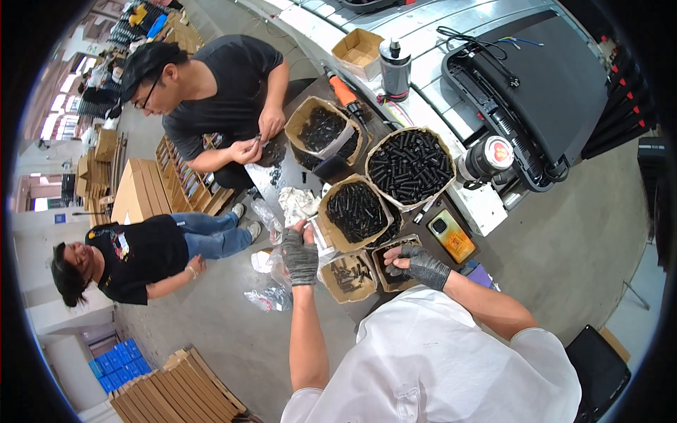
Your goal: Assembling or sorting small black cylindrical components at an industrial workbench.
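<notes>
My left hand [301, 258], in a grey fingerless glove, is raised at the left side of the boxes. Its thumb and fingers are pinched together; what they may hold is too small to make out. Over a small cardboard box [392, 283] of dark parts, my right hand [422, 266] wears a matching glove, its fingers slightly bent and apart. I see nothing in them. Beside that box sits an open carton [341, 287] with a few black pieces. Farther off stand a box of thin black parts [356, 211] and a larger box of black ribbed cylinders [410, 168].
A phone [451, 237] lies right of the boxes. A co-worker [222, 99] handles small parts across the table, near another parts box [321, 130] and an orange power tool [343, 92]. Another person [141, 257] stands left. A machine with a dark panel [536, 77] is at the far right.
</notes>
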Tool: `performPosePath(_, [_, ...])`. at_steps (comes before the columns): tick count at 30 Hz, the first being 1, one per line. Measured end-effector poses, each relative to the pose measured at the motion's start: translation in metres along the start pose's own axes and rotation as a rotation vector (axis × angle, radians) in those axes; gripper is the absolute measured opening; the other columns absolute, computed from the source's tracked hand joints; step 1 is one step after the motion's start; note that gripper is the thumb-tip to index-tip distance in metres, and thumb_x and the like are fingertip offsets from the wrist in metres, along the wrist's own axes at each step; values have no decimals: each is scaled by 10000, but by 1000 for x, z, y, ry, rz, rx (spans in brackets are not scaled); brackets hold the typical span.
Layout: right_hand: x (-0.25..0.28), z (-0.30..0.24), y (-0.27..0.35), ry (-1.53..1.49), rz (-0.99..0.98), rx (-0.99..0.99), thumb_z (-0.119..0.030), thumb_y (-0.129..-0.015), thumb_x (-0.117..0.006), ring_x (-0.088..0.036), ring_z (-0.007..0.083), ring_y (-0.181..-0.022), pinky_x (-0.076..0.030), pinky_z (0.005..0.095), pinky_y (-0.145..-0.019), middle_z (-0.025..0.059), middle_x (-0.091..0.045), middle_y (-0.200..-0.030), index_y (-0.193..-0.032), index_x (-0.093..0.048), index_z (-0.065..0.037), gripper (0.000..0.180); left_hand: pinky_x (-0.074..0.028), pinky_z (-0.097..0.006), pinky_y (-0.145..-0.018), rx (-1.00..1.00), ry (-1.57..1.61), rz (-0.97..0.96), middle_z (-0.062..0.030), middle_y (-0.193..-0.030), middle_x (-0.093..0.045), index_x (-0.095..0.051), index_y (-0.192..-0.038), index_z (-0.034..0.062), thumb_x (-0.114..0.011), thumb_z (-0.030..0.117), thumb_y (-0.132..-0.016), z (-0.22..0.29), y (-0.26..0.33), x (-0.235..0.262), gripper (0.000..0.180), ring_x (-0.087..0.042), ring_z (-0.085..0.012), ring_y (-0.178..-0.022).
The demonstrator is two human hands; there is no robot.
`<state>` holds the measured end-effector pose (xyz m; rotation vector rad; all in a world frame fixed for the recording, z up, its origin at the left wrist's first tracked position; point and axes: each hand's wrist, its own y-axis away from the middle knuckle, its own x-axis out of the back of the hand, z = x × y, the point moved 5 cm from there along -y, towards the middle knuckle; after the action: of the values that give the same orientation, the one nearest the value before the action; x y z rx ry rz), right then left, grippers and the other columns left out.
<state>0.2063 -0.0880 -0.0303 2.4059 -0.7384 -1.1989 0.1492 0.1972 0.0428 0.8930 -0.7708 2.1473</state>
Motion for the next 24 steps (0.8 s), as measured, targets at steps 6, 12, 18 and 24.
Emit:
performPosePath(6, [14, 1, 10, 112, 55, -82, -127, -914, -577, -632, 171, -964, -507, 295, -881, 122, -653, -1085, -1175, -597, 21, 300, -520, -367, -757, 253, 26, -502, -135, -823, -680, -655, -986, 16, -665, 176, -827, -40, 121, -7, 226, -667, -257, -778])
performPosePath(12, [5, 1, 11, 81, 65, -112, -143, -927, -566, -632, 178, -972, -513, 298, -882, 119, -642, -1087, -1149, -599, 17, 276, -485, -442, -878, 248, -101, -493, -226, -1093, -611, -617, -1099, 6, -690, 190, -776, -29, 168, -73, 378, -607, -365, -1018])
performPosePath(18, [3, -6, 22, 135, 150, -71, -149, -932, -573, -630, 186, -956, -515, 300, -864, 100, -639, -1020, -1109, -605, 22, 249, -482, -464, -887, 340, -341, -540, -242, -1117, -590, -557, -1169, 18, -634, 172, -774, -34, 160, -102, 432, -598, -392, -1024])
performPosePath(24, [-3, -8, 21, 230, 116, 34, -196, -918, -604, -626, 175, -944, -510, 293, -847, 95, -640, -1024, -1110, -610, 20, 289, -501, -455, -843, 317, -342, -714, -208, -1064, -635, -588, -1141, 36, -553, 185, -820, -35, 153, -109, 356, -635, -360, -945])
